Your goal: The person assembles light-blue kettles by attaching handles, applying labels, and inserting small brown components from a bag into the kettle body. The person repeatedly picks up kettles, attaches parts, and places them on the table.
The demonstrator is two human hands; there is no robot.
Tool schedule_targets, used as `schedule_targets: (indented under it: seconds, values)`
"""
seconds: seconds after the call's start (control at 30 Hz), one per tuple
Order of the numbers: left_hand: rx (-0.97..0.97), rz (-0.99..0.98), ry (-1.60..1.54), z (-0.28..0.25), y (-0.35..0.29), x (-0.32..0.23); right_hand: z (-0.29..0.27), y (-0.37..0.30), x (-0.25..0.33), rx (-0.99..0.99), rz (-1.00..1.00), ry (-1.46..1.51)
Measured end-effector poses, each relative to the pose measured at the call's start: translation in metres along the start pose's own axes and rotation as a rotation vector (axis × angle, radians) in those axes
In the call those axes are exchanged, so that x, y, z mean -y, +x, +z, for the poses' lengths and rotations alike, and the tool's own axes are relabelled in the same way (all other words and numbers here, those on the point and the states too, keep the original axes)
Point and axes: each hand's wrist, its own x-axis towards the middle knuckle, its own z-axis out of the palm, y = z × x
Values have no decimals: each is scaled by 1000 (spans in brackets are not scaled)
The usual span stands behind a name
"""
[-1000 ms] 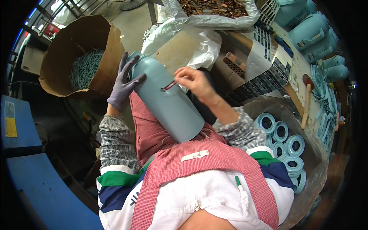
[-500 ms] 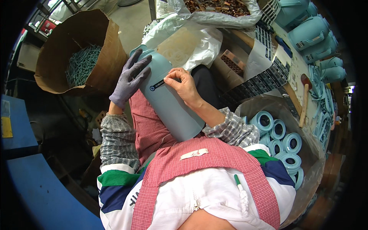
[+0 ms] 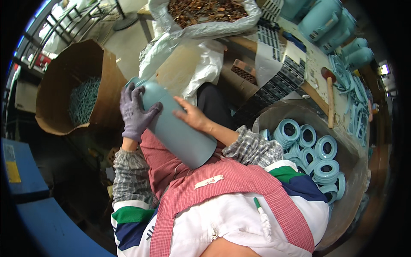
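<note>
A pale blue plastic jug [image 3: 182,137] lies tilted across my lap, its lipped end up and to the left and its wide end towards me. My left hand [image 3: 136,112], in a grey-purple glove, grips it near the lipped end, thumb on the facing side and fingers round the left edge. Against its right side rests my bare right hand [image 3: 192,116], fingers stretched out and somewhat apart, with nothing pinched in them. The part of the jug's wall that faces me is plain.
Left stands a cardboard drum [image 3: 64,94] of thin blue strips [image 3: 85,100]. A lined bin of light blue rings [image 3: 326,171] is on my right. Beyond are label sheets [image 3: 280,79], a mallet [image 3: 330,96], more blue jugs [image 3: 319,19] and a sack of brown scraps [image 3: 201,25].
The jug has turned, so its dark label strip no longer shows. My right hand has gone from a pinch at the label to stretched fingers on the jug's side. The view has shifted.
</note>
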Motion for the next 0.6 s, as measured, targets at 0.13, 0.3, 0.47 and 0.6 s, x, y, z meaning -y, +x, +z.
schedule_targets:
  seconds: [0.13, 0.3, 0.47, 0.6]
  values:
    - [77, 263, 293, -18, 31, -15, 17, 8, 37, 162, -453, -298]
    - [641, -173, 216, -52, 33, 34, -36, 83, 61, 183, -495, -145]
    - [715, -656, -638, -51, -67, 80, -213, 185, 65, -408, -409, -777]
    - [380, -833, -836, -41, -125, 72, -280, 236, 29, -575, 10, -1258]
